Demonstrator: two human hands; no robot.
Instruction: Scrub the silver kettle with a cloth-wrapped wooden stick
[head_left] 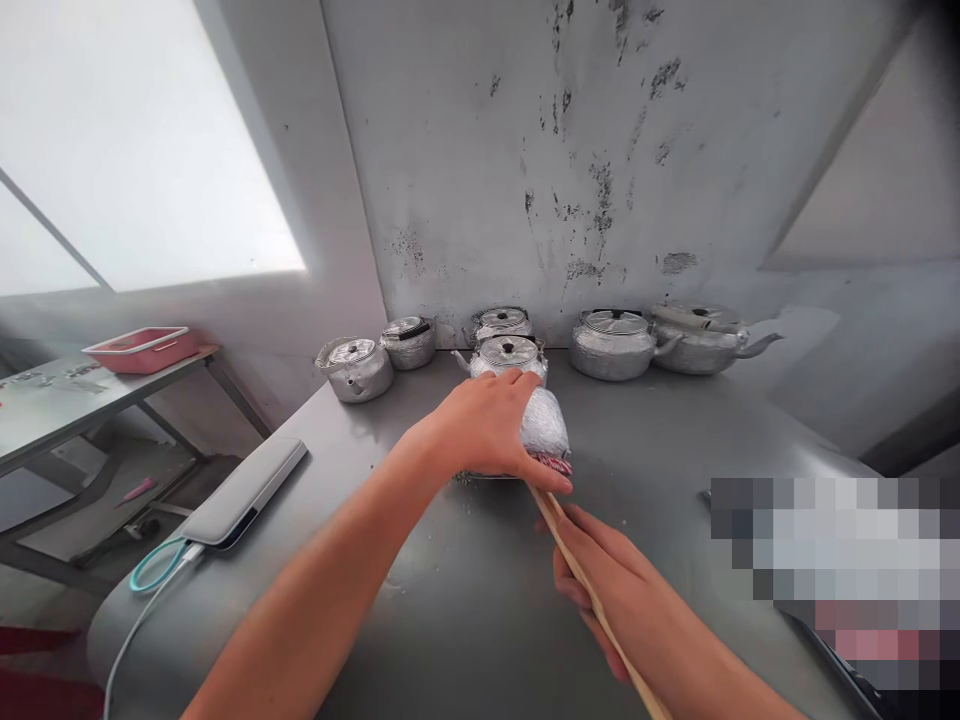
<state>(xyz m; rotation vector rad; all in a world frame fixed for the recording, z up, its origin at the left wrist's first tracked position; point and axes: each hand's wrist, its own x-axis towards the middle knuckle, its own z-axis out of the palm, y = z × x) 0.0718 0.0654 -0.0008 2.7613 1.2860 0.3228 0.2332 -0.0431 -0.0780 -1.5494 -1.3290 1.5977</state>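
My left hand is spread over a silvery, dented metal vessel in the middle of the table and grips it. Part of that vessel is hidden under the palm; a red-and-white strip shows along its lower edge. Fingers of my right hand are wrapped round a slim wooden stick, which slants from the bottom of the view up to the vessel. The stick's far end is hidden by my left thumb. Just behind my left hand stands a lidded aluminium kettle.
Several more aluminium kettles line the back of the grey table along the stained wall. A grey power bank with cables lies at left. On a side table is a pink basket. A blurred patch covers the right edge.
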